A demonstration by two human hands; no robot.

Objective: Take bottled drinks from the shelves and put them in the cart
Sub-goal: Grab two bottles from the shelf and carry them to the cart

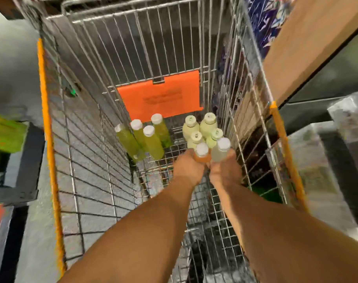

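Note:
Both my arms reach down into the wire cart [88, 139]. My left hand [189, 168] grips an orange drink bottle [202, 153] with a white cap. My right hand [225, 170] grips a pale cloudy bottle [220, 150] with a white cap. Both bottles are held upright near the cart floor, just in front of several pale green bottles [202, 127] that stand by the right wall. Several darker green juice bottles [147, 137] stand in a cluster at the left of the far end.
An orange plastic flap [161, 99] hangs on the cart's far wall. Orange bumpers [46, 119] run along the cart's rims. A brown shelf board [309, 43] and dark shelving stand at the right. Green packages [4, 137] sit on a left shelf.

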